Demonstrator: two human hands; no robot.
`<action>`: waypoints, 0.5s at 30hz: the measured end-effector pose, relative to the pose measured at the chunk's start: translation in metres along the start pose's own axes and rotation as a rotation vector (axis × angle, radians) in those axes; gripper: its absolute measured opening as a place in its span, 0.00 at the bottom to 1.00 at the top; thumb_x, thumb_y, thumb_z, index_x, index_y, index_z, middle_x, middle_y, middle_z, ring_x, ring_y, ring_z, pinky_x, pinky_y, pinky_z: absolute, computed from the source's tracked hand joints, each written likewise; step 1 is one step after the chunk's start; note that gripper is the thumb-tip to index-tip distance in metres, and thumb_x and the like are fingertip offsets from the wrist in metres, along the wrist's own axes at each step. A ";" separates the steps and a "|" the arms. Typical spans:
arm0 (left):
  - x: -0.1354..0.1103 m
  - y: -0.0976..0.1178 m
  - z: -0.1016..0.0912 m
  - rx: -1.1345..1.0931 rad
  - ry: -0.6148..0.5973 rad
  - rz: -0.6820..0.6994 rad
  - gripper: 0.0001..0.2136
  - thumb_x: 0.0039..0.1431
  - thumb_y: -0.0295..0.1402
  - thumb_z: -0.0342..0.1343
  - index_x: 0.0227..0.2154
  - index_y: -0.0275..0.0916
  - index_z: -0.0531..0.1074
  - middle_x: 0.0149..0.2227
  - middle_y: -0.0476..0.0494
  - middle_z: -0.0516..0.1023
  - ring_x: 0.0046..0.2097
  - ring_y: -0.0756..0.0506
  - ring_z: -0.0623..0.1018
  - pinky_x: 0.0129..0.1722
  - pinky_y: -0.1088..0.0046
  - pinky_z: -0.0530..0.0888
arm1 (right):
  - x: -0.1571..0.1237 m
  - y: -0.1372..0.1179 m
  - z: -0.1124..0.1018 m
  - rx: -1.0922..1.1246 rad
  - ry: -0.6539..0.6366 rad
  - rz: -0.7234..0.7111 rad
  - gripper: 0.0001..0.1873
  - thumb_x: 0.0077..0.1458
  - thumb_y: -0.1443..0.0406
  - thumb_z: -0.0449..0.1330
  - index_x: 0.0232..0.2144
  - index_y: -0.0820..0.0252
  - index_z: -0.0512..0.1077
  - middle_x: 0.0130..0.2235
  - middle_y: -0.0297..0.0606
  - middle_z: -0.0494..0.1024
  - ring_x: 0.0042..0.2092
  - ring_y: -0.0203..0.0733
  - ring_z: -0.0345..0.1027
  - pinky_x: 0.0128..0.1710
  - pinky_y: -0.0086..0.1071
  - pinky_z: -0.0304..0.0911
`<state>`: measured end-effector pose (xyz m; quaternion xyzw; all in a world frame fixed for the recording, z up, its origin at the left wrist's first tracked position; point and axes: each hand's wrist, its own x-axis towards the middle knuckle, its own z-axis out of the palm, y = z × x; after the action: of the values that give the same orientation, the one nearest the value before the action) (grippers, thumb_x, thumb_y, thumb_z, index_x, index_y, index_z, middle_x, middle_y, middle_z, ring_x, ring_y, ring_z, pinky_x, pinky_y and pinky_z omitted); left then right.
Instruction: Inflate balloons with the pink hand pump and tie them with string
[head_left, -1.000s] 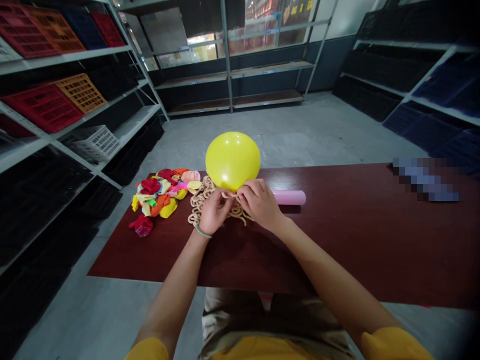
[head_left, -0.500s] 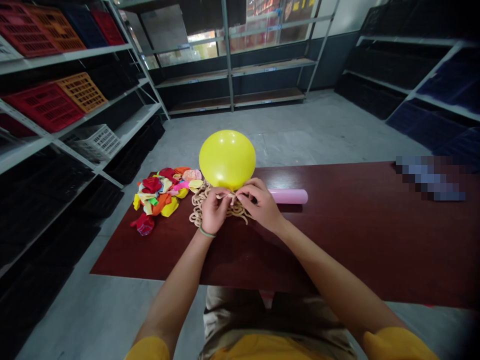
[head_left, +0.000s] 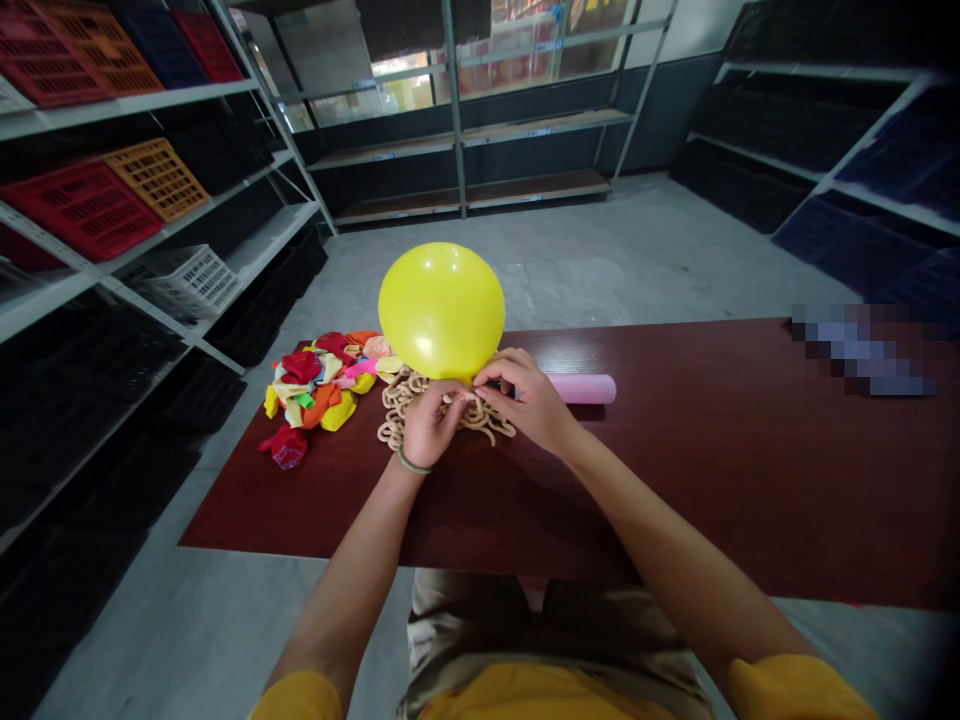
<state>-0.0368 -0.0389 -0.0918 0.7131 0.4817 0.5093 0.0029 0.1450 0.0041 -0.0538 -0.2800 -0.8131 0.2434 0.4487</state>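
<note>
Red crate shelved (hands under balloon)

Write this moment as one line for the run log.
left hand: at yellow balloon neck | right hand: at same neck | below: tan coiled cord

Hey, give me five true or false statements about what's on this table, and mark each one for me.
1) The inflated yellow balloon rises just beyond the left hand and the right hand. True.
2) The left hand has a green bangle at its wrist. True.
3) The pink tube lies to the left of both hands. False: it lies to the right of them, on the dark red table.
4) The pile of deflated balloons is all one colour. False: it mixes red, orange, yellow, pink and green.
5) Beige coils lie on the table beneath the hands. True.
</note>
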 end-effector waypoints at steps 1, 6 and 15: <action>0.000 0.000 0.000 0.001 -0.001 0.005 0.05 0.62 0.34 0.56 0.38 0.40 0.73 0.33 0.46 0.79 0.34 0.49 0.78 0.37 0.74 0.73 | 0.000 0.000 -0.001 -0.001 -0.010 -0.016 0.04 0.61 0.63 0.58 0.36 0.54 0.72 0.39 0.36 0.73 0.42 0.41 0.64 0.43 0.37 0.61; 0.001 0.001 -0.002 0.026 -0.002 0.030 0.04 0.61 0.33 0.57 0.37 0.40 0.72 0.33 0.47 0.79 0.34 0.49 0.79 0.36 0.75 0.73 | 0.001 0.004 -0.003 -0.043 -0.066 -0.050 0.05 0.61 0.63 0.58 0.36 0.55 0.74 0.39 0.36 0.74 0.44 0.41 0.63 0.44 0.37 0.61; 0.000 -0.001 -0.002 0.040 -0.055 0.028 0.04 0.60 0.34 0.59 0.36 0.40 0.73 0.31 0.48 0.80 0.31 0.50 0.79 0.32 0.76 0.73 | 0.002 0.010 -0.013 -0.075 -0.155 -0.133 0.05 0.61 0.64 0.58 0.37 0.53 0.75 0.40 0.34 0.76 0.44 0.41 0.65 0.47 0.40 0.61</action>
<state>-0.0388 -0.0394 -0.0907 0.7334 0.4814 0.4799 -0.0054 0.1572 0.0151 -0.0531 -0.2224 -0.8706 0.2036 0.3889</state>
